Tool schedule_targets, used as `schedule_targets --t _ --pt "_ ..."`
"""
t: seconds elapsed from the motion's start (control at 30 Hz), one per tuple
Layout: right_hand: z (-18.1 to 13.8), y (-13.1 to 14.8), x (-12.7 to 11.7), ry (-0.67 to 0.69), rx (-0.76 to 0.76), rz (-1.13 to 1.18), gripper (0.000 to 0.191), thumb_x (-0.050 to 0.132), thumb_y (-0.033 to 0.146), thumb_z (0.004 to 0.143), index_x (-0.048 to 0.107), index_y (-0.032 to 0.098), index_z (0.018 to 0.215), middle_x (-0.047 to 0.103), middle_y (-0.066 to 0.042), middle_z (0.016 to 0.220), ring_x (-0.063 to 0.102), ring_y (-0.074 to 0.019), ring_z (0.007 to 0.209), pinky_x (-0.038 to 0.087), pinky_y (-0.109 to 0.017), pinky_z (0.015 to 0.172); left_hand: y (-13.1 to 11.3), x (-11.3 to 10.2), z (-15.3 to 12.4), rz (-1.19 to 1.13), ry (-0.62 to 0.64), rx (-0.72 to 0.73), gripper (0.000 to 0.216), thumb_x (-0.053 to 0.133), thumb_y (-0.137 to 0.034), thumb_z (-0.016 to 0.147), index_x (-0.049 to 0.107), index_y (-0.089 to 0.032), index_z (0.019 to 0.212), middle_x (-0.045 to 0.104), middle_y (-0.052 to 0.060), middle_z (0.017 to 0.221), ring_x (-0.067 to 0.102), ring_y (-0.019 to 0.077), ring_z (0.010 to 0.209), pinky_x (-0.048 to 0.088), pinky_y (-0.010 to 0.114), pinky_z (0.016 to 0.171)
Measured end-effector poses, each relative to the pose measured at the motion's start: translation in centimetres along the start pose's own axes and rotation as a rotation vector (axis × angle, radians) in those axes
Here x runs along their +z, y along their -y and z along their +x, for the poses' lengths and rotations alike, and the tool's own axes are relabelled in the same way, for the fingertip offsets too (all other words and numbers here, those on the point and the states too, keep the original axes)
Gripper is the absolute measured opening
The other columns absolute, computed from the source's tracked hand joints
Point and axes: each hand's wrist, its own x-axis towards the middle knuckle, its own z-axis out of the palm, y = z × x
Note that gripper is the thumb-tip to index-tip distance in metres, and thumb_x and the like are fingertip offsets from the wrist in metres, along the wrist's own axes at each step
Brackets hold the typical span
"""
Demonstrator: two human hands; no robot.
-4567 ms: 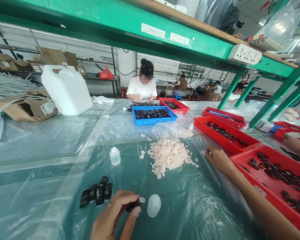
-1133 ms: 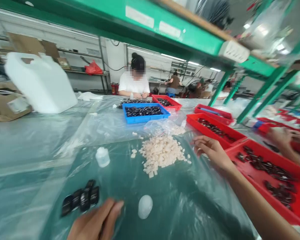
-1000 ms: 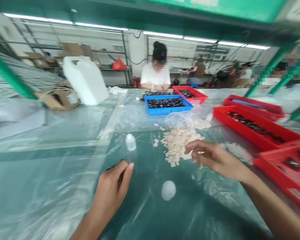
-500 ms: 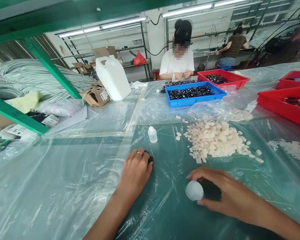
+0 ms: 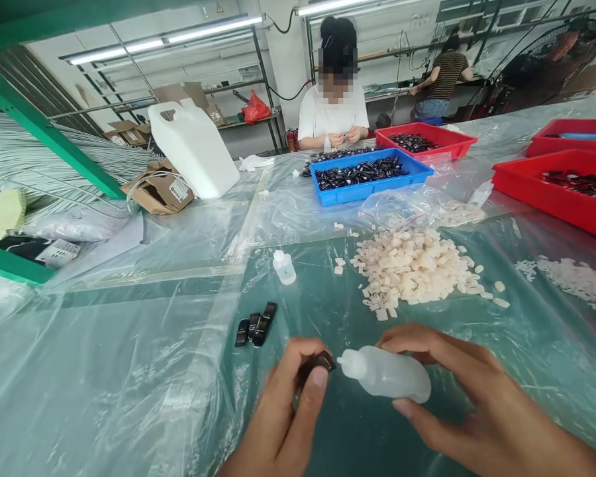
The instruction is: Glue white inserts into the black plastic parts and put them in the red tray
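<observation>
Between the thumb and fingers of my left hand (image 5: 291, 404) is a small glossy black piece (image 5: 324, 362). My right hand (image 5: 469, 391) grips a translucent white squeeze bottle (image 5: 395, 374), tipped on its side. Its nozzle points left, close to the black piece; whether they touch I cannot tell. Several more black pieces (image 5: 256, 324) lie side by side on the table, beyond my left hand. A smaller dropper bottle (image 5: 284, 267) stands farther back, and a heap of cream-coloured small parts (image 5: 410, 268) lies beyond my right hand.
A blue tray (image 5: 372, 192) and a red tray (image 5: 457, 149) hold black pieces; another red tray (image 5: 551, 192) is at right. A white jug (image 5: 196, 149) and cardboard box (image 5: 161, 192) stand back left. Plastic sheeting (image 5: 144, 344) covers the table. A co-worker (image 5: 332, 119) sits opposite.
My left hand has come nearer with one black piece, leaving others on the table. My right hand has turned the bottle so its nozzle faces that piece. The view has shifted right.
</observation>
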Motion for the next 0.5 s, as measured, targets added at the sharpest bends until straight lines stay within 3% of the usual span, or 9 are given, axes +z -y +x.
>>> schedule_targets --t 0.2,0.37,0.5 --pt "-0.2 0.0 -0.2 -0.032 -0.079 -0.085 0.041 0.061 0.015 0.088 0.052 0.035 0.123 0.070 0.004 0.115 0.073 -0.0124 0.100 0.060 -0.016 0.084 -0.5 0.0 0.1 -0.096 -0.059 0.138 0.019 0.044 -0.044 0.112 0.062 -0.037 0.115 0.065 -0.002 0.101 0.061 0.0173 0.088 0.044 0.026 0.077" --pt "-2.0 -1.0 0.0 -0.094 -0.110 -0.282 0.048 0.067 0.028 0.091 0.053 0.031 0.137 0.067 -0.003 0.132 0.069 -0.0217 0.120 0.063 -0.027 0.098 -0.2 0.6 -0.2 -0.170 -0.095 0.181 0.015 0.048 -0.036 0.112 0.062 -0.036 0.116 0.067 -0.001 0.106 0.063 0.0173 0.097 0.046 0.024 0.081" --pt "-3.4 -0.8 -0.1 -0.159 -0.097 -0.386 0.055 0.070 0.033 0.091 0.057 0.032 0.144 0.065 -0.001 0.140 0.069 -0.0274 0.122 0.064 -0.034 0.100 0.0 0.7 -0.3 -0.195 -0.098 0.211 0.017 0.049 -0.032 0.111 0.065 -0.036 0.117 0.067 -0.001 0.108 0.065 0.0156 0.095 0.049 0.023 0.083"
